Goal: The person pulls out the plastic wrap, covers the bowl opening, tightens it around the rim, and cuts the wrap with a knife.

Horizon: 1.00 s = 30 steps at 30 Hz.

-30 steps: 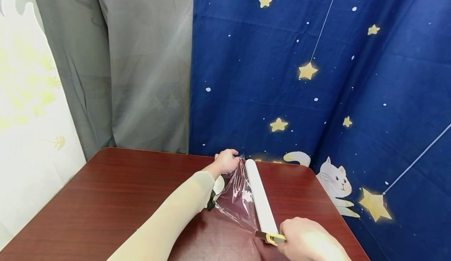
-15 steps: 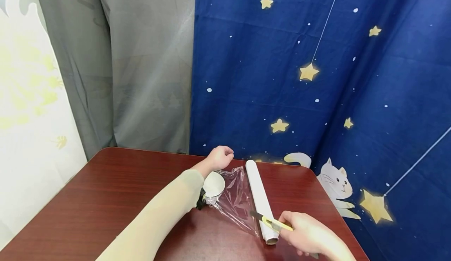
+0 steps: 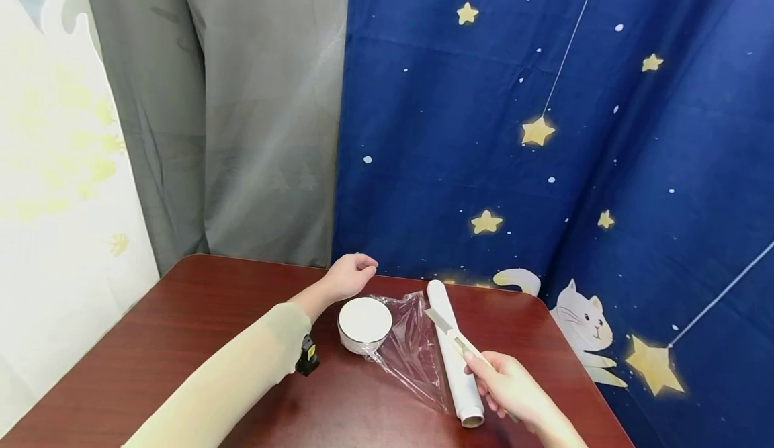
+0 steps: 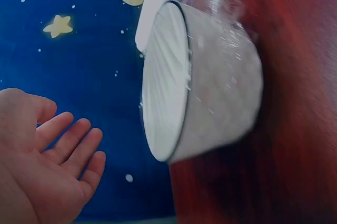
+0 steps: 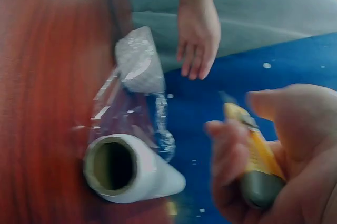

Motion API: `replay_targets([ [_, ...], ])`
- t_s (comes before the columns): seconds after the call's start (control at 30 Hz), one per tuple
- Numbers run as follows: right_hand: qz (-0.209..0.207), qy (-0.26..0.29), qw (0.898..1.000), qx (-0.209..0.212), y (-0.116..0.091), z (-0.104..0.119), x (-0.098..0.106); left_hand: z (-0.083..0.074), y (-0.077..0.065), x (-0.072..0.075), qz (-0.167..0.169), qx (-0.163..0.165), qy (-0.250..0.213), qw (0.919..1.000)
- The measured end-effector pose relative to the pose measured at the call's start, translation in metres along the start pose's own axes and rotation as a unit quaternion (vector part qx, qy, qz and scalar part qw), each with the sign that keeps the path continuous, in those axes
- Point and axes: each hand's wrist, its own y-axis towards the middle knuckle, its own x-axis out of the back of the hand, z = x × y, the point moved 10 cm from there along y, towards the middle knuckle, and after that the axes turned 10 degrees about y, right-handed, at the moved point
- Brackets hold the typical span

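Observation:
A bowl (image 3: 365, 324) with a white top, dark rim line and patterned side (image 4: 224, 92) stands on the table. Clear plastic wrap (image 3: 412, 347) lies over its side and stretches to the right toward a white roll (image 3: 456, 367). My left hand (image 3: 347, 277) hovers behind and left of the bowl, holding nothing; the left wrist view shows its fingers (image 4: 71, 145) relaxed and apart from the bowl. In my right hand (image 3: 510, 387) a yellow utility knife (image 5: 258, 153) is gripped, its blade end (image 3: 438, 320) pointing away to the left, above the roll.
The roll's open cardboard core (image 5: 110, 166) faces the near side. A dark red wooden table (image 3: 199, 340) runs back to a grey curtain (image 3: 266, 132) and a blue star-patterned curtain (image 3: 435, 132). A small black device (image 3: 307, 356) sits at my left wrist.
My left hand has let go of the wrap and moved left, uncovering the bowl. The wrap has dropped flat. My right hand has raised the utility knife off the wrap, turning its blade end away.

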Motion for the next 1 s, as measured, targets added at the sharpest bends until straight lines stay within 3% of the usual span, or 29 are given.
replay_targets([
  [0.17,-0.107,-0.001,0.994,-0.001,0.007,-0.006,0.011,0.019,-0.009,0.003,-0.010,0.009,-0.011,0.9998],
  [0.33,-0.147,0.019,0.989,0.016,0.011,-0.003,0.016,0.034,-0.021,0.009,-0.023,0.029,-0.026,0.9990],
  [0.67,-0.137,0.114,0.983,0.050,0.015,0.007,0.014,0.058,-0.047,0.012,-0.053,0.068,-0.065,0.9941],
  [1.0,-0.117,0.119,0.983,0.082,0.017,0.018,0.010,0.077,-0.064,0.002,-0.059,0.079,-0.083,0.9917],
])
